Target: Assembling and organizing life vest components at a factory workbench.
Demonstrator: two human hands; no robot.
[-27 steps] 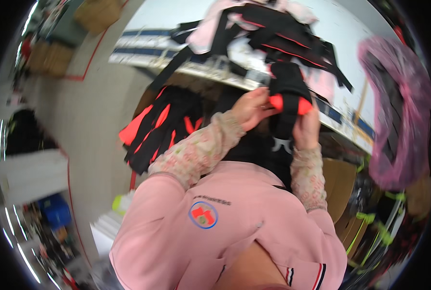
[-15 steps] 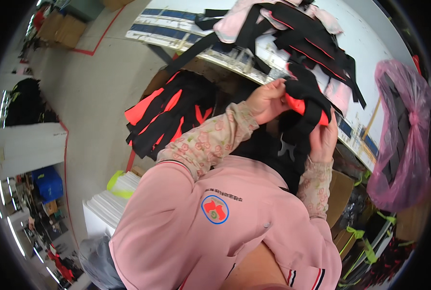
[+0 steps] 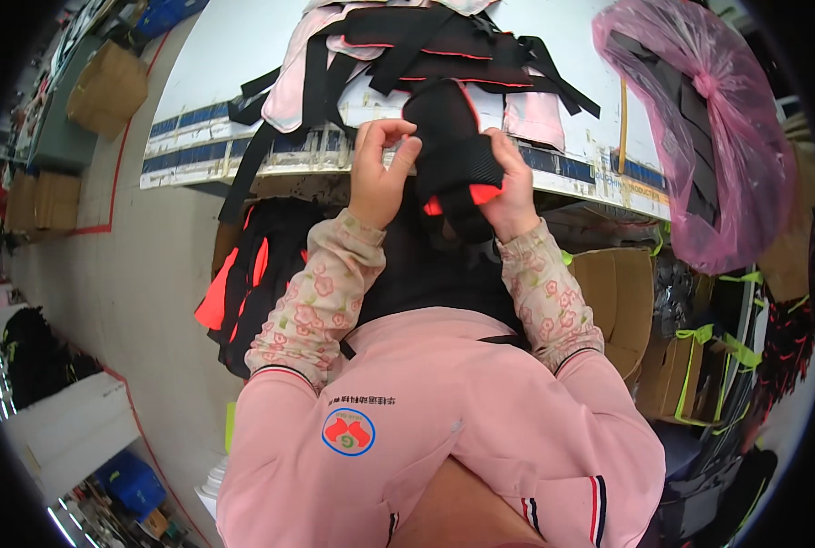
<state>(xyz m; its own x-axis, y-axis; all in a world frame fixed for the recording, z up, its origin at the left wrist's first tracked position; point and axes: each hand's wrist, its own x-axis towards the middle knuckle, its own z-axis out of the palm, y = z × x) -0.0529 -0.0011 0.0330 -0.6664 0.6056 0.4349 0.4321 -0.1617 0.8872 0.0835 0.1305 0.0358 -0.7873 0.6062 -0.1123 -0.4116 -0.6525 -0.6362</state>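
A padded black strap [image 3: 439, 114] with red-orange lining and edging is held up in front of me, close to the table's near edge. A wide black band [image 3: 462, 163] lies across its lower part. My right hand [image 3: 513, 187] grips the strap's right side, thumb on top and fingers mostly hidden behind. My left hand [image 3: 380, 173] is beside the left edge with its thumb and fingers apart, nothing visible between them. On the table behind lies a pile of black straps and pads [image 3: 426, 41] with red piping and pale pink fabric.
A white table [image 3: 216, 82] with a worn, taped edge runs across the front. To the right hangs a pink plastic bag [image 3: 746, 137] around dark material. Black and orange pieces [image 3: 252, 274] sit below the table at left. Cardboard boxes [image 3: 611, 297] stand lower right.
My view has turned toward the table. The padded strap has swung more upright and broad side up. My left hand has let go of its edge; my right hand still grips it.
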